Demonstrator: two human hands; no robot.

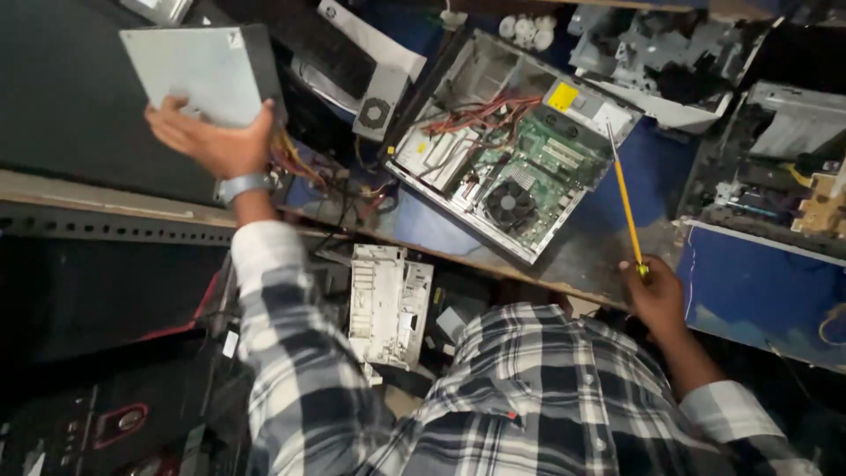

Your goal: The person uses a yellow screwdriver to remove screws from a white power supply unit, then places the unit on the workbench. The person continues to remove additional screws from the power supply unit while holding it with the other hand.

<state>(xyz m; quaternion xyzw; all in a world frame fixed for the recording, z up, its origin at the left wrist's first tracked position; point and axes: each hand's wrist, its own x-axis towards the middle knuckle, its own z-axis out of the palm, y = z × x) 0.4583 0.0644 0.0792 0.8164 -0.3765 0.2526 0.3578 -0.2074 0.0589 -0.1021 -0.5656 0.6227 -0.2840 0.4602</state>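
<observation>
My left hand (211, 141) grips a grey metal power supply box (201, 70), lifted up at the upper left, with coloured wires (295, 163) trailing from it. A watch sits on that wrist. My right hand (656, 295) is closed on the handle of a long yellow screwdriver (624, 198), whose tip points up toward an open computer case (511, 145). The case lies on its side on the blue workbench (749, 295), showing a green motherboard, a black fan and red cables.
A white plastic panel (388, 304) lies below the bench edge. Another power supply with a fan (379, 106) sits left of the case. Dismantled machine parts (775, 159) crowd the right. A black computer tower (97, 423) stands at the lower left.
</observation>
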